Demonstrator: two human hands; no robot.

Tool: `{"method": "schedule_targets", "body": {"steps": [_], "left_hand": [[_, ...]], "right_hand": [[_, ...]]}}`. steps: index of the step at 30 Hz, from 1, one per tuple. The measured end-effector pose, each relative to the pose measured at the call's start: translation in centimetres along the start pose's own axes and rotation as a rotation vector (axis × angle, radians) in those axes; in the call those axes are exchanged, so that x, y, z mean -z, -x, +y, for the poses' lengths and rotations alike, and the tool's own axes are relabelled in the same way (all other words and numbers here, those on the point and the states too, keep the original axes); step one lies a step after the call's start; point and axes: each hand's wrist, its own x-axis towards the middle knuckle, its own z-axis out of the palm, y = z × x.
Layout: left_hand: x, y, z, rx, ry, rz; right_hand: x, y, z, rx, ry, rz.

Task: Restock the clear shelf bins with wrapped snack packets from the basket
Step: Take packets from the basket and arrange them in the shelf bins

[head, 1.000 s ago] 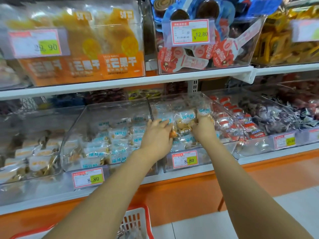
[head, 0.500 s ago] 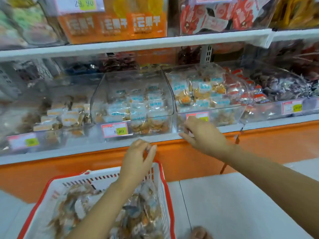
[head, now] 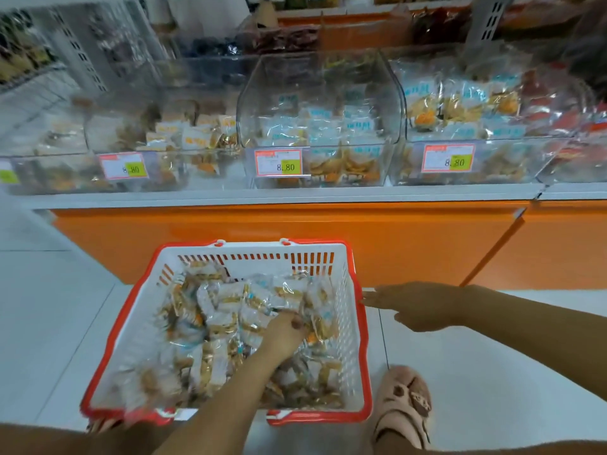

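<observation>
A red-and-white basket (head: 249,249) sits on the floor in front of the shelf, holding a heap of wrapped snack packets (head: 223,310). My left hand (head: 284,334) is down in that heap, its fingers curled into the packets. My right hand (head: 417,305) hovers flat with straight fingers at the basket's right rim, holding nothing. On the shelf above stand clear bins. The middle bin (head: 322,93) is partly filled with blue-labelled packets. The right bin (head: 460,103) is stacked higher with the same kind.
A left bin (head: 164,133) holds orange-labelled packets. Price tags reading 8.80 hang on the bin fronts. The orange shelf base (head: 394,244) stands right behind the basket. My foot in a beige slipper (head: 402,402) is on the white floor right of the basket.
Both hands came down from the right bin. My left hand dropped into the basket's packets, my right moved to its right rim, and the view tilted down.
</observation>
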Motion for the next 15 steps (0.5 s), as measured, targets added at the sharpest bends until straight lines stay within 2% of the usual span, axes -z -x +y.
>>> {"method": "schedule_targets", "body": {"steps": [4, 7, 10, 15], "left_hand": [[-0.6, -1.3, 0.9, 0.088, 0.064, 0.012], [-0.9, -2.6, 1.4, 0.115, 0.042, 0.059], [-1.5, -3.3, 2.6, 0.152, 0.041, 0.08], [-2.4, -4.0, 3.6, 0.201, -0.006, 0.153]], "right_hand": [[0.5, -0.5, 1.1, 0.003, -0.077, 0.012], [1.1, -0.9, 1.8, -0.054, -0.108, 0.087], [2.4, -1.1, 2.8, -0.095, -0.07, 0.165], [3.5, -1.6, 4.1, -0.126, -0.057, 0.195]]}}
